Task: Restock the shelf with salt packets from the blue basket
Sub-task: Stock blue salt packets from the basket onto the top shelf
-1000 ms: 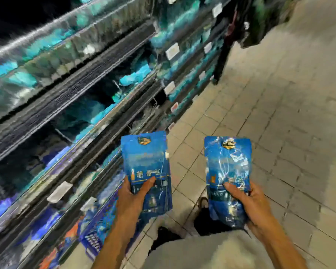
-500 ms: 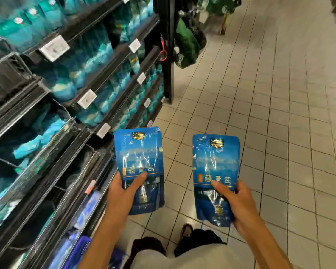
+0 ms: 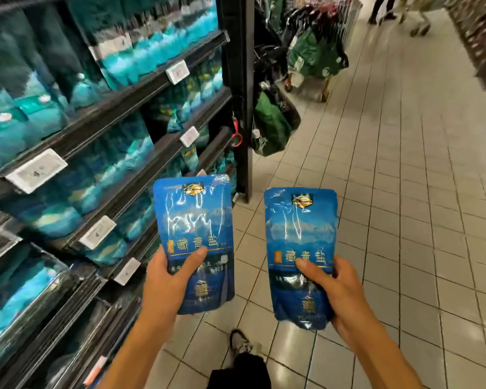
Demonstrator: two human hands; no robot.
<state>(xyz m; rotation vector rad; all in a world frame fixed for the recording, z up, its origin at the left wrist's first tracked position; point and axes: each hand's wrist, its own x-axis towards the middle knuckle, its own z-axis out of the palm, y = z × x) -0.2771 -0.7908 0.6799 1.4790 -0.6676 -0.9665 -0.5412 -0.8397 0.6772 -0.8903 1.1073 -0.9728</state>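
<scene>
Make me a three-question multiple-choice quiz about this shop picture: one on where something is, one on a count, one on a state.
1. Where are the shelves? A) to the person's left B) to the right C) behind
2. How many blue packets are held? A) one B) two C) three
3. How is the left hand? A) hanging idle B) flat on the floor C) gripping a packet

Answers: 1 A, the racks fill the left side. 2 B, a left packet and a right packet, the latter in the right hand. 3 C, its thumb lies across the packet's front.
</scene>
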